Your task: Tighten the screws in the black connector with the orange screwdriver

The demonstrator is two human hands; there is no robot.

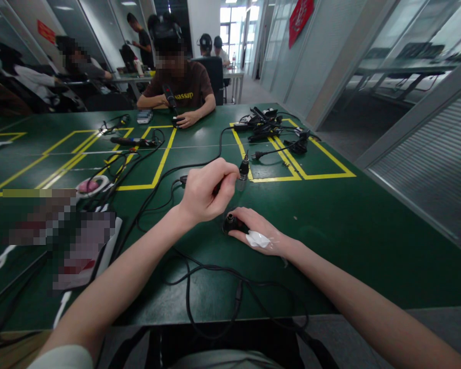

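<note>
My left hand (209, 189) is closed in a fist over the table, thumb pressed against the fingers. Something dark shows inside its curl, mostly hidden. Just right of its fingertips, a small black piece with a thin metal tip (244, 166) points upward; I cannot tell whether the fingers touch it. Lower and to the right, my right hand (257, 228) lies on the table, thumb and fingers around a black tool with a round metal end (229, 221). That end faces up, and the palm hides the rest. White tape (259, 239) is stuck on this hand near the thumb.
Black cables (211, 267) loop across the green table (353, 246). Several black corded tools (263, 123) are piled at the back right, near a plug (258, 155). A phone (86, 251) lies left, beside a tape roll (93, 185). Opposite, a person (180, 87) handles a black tool.
</note>
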